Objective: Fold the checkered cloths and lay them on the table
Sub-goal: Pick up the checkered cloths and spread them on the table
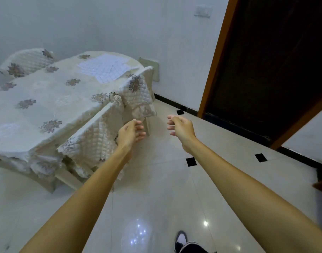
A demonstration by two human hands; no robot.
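Pale checkered cloths (105, 68) lie flat, overlapping, on the far end of the table (47, 99), which wears a cream quilted cover with brown flowers. Both my arms reach forward over the floor to the right of the table. My left hand (132, 133) hovers beside the hanging corner of the cover, its fingers loosely curled and holding nothing. My right hand (179, 127) is a hand's width further right, also loosely curled and empty. Neither hand touches a cloth.
A covered chair (25, 63) stands behind the table at the far left, another chair (140, 94) at its near right side. A dark wooden door (266, 70) fills the right. Glossy white floor tiles (165, 189) lie below my arms, my shoe (181, 239) at the bottom.
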